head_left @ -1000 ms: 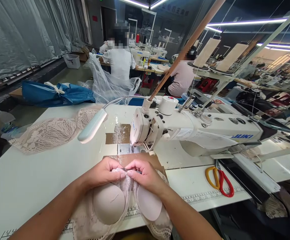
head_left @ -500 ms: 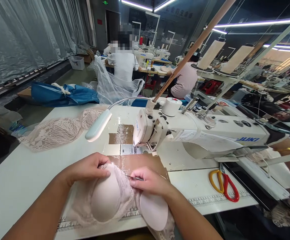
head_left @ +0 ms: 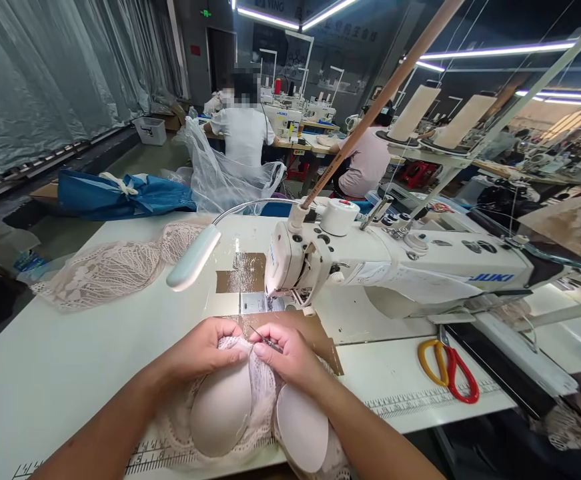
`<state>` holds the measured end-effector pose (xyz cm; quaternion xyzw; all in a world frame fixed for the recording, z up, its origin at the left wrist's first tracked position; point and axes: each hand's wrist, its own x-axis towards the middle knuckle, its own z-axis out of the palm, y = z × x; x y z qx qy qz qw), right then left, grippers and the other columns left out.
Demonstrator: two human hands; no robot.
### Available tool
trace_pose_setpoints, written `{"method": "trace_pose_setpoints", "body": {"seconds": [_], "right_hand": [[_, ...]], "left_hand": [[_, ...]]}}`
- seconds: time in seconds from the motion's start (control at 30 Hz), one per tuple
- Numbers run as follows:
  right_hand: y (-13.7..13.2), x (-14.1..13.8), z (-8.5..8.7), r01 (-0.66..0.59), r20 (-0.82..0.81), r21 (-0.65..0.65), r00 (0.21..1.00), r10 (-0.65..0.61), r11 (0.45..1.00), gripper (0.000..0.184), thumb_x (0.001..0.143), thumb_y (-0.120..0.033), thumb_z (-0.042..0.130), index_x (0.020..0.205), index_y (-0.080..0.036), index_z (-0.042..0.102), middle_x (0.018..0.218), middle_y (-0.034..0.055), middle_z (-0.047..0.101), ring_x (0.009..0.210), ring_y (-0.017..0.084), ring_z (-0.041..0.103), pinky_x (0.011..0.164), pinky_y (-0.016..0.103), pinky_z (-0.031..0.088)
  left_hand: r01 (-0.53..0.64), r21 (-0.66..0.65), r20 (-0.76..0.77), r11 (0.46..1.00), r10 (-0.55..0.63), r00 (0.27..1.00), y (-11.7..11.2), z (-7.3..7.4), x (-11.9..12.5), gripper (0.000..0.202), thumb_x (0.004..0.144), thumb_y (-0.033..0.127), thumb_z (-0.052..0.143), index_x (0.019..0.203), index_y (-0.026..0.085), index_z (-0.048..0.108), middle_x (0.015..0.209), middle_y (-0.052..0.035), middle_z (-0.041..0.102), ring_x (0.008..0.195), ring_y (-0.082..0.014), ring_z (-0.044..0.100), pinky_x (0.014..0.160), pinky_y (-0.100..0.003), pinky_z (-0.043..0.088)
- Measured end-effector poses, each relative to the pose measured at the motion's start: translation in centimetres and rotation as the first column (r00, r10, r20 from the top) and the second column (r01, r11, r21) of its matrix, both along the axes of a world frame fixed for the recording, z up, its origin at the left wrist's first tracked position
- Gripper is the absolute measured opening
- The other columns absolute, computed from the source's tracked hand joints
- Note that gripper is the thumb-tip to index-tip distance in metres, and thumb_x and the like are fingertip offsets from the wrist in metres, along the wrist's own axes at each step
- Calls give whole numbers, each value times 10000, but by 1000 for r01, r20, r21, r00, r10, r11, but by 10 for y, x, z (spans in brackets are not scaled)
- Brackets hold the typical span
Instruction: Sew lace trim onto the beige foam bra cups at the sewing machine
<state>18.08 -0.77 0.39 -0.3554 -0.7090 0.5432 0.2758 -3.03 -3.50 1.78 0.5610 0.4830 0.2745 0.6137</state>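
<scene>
A pale pink lace bra [head_left: 221, 412] with two smooth moulded cups lies at the table's front edge, its inner side facing up. My left hand [head_left: 205, 348] is closed on the lace at the top of the left cup, thumb on top. Close beside it, my right hand [head_left: 287, 357] pinches the same lace edge. A slim, pointed dark metal tool [head_left: 270, 343] is also held in my right hand, its tip pointing up and left; its exact kind is unclear. The fingertips nearly meet, and the fabric between them is partly hidden.
A white sewing machine [head_left: 340, 260] stands just beyond my hands, with a lamp [head_left: 193, 257] at its left. Scissors with yellow and red handles [head_left: 447, 370] lie to the right. Another lace piece [head_left: 115, 267] lies at left. Two people sit farther back.
My left hand has moved right, closer to my right hand, and both now pinch the lace edge together. The tool's tip has swung upward. The cups have shifted slightly.
</scene>
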Motion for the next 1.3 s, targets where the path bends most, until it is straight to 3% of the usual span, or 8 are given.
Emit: {"method": "trace_pose_setpoints", "body": {"seconds": [0.17,0.3,0.43,0.63,0.87,1.07,1.17,1.3], "right_hand": [[3,8,-3,-24,-26,-51,999,23,998,382,914,-473,516,1134,-183,630,893,51,663,795,175,609,724,298,483],[4,10,0,-69,-23,-82,997,67,994,274,845,-366,628,1053,-193,669,813,13,626,698,135,554,633,248,440],[0,7,9,-80,14,-158,996,83,984,199,809,-303,655,965,-180,670,699,-22,573,619,110,504,559,218,387],[-5,2,14,-43,81,-36,996,45,998,157,831,-308,642,933,-201,694,861,13,678,796,161,601,686,255,439],[5,8,13,88,71,-18,994,-87,996,206,857,-362,572,942,-182,623,757,0,626,681,142,567,636,256,440],[1,61,49,79,482,117,867,-126,990,327,795,-457,659,1039,-243,626,988,34,663,875,214,605,727,288,445],[-7,81,43,98,601,110,786,-145,989,336,765,-357,674,1072,-235,613,1029,47,662,878,214,608,718,276,436],[-17,85,25,12,641,171,758,-121,985,46,804,-246,573,785,-205,573,766,-2,615,707,173,548,614,249,367]], "left_hand": [[5,-71,95,997,1,996,0,1,3,333,754,444,708,737,119,634,668,-2,541,592,-119,447,531,-224,338],[1,-101,97,995,9,995,0,-1,3,344,744,448,709,746,108,655,658,-7,540,592,-122,441,534,-228,332],[20,-95,33,995,-17,999,1,-3,4,357,755,418,686,603,132,537,559,48,376,530,-84,290,477,-224,198],[55,-86,-8,995,-56,998,1,-5,6,414,763,392,681,541,166,415,525,72,278,509,-72,209,461,-246,129],[31,-116,21,993,-29,999,0,-3,4,355,778,448,684,687,110,624,608,15,489,556,-98,386,499,-222,284],[-7,-74,29,997,9,1000,-1,9,-8,291,822,411,638,756,128,662,794,-32,593,717,-157,519,638,-254,405],[2,-99,21,995,0,1000,0,11,-13,272,822,421,620,841,150,645,813,-25,597,728,-171,545,648,-263,420],[166,-34,-209,985,-170,963,-8,22,-13,158,715,283,671,822,182,614,819,2,596,752,-188,564,622,-247,407]]}}
